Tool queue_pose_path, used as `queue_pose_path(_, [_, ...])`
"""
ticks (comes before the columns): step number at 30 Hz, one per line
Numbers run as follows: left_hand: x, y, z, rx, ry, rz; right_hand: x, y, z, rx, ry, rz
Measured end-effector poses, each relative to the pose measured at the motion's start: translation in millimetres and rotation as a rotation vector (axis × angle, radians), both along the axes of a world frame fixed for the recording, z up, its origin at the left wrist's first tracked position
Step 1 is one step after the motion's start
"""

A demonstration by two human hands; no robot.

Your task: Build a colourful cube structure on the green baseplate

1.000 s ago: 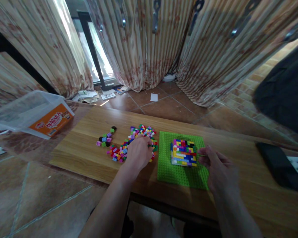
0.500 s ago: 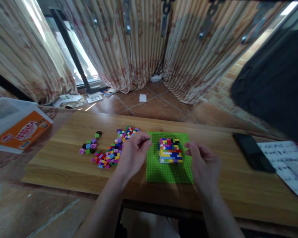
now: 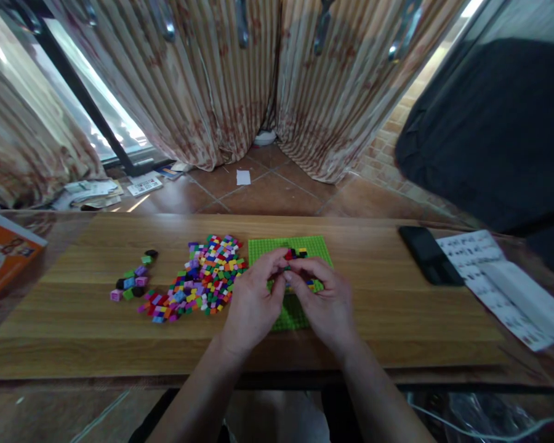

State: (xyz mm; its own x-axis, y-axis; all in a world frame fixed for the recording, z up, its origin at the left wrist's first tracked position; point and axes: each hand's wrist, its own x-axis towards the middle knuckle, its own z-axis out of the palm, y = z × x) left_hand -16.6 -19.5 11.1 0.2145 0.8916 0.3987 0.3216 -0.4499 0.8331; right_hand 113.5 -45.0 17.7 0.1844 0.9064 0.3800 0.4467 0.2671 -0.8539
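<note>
A green baseplate [image 3: 271, 247] lies on the wooden table [image 3: 397, 307]. A multicoloured brick block [image 3: 297, 253] stands on it, mostly hidden behind my hands. My left hand [image 3: 253, 301] and my right hand [image 3: 323, 301] meet over the block, fingers pinched together at its near top edge. What sits between the fingertips is too small to make out. A heap of small coloured bricks [image 3: 203, 274] lies just left of the baseplate, with a smaller cluster [image 3: 132, 284] further left.
A black phone [image 3: 425, 253] and a printed sheet [image 3: 498, 277] lie at the right. An orange box [image 3: 2, 258] is at the left edge. Curtains [image 3: 221, 80] hang behind; a dark cloth [image 3: 493, 129] looms at the right. Papers litter the tiled floor.
Both hands came together over the block; the left left the brick heap, the right moved in from the block's right side. The camera view shifted, so the table sits further left.
</note>
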Motion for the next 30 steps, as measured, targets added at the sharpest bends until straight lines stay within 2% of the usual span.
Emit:
queue_pose_path(5, [5.4,-2.3,-0.1,-0.019,0.023,-0.005,2.4,-0.9,0.9,-0.003,-0.046,-0.044])
queue_pose_path(8, [5.4,-1.4,1.6,-0.038,0.032,0.021,12.4,1.3,-1.3,0.009,-0.049,-0.130])
queue_pose_path(12, [0.5,1.3,4.9,-0.102,0.071,0.040,32.5,7.4,-3.9,-0.028,0.177,-0.341])
queue_pose_path(14, [-1.6,1.5,6.7,-0.153,0.095,-0.005,37.8,9.7,-4.5,-0.072,0.325,-0.371])
queue_pose_path(16, [-2.3,0.4,8.4,-0.182,0.130,-0.063,37.1,10.2,-5.2,-0.101,0.375,-0.350])
queue_pose_path(19, [-1.4,-2.3,9.9,-0.205,0.188,-0.117,28.7,7.8,-7.3,-0.118,0.250,-0.300])
queue_pose_path(23, [0.3,-4.8,8.9,-0.211,0.264,-0.124,18.7,4.6,-10.6,-0.150,0.084,-0.257])
queue_pose_path(30, [3.4,-6.7,9.7,-0.208,0.414,-0.158,13.8,6.7,-14.7,-0.135,-0.146,-0.294])
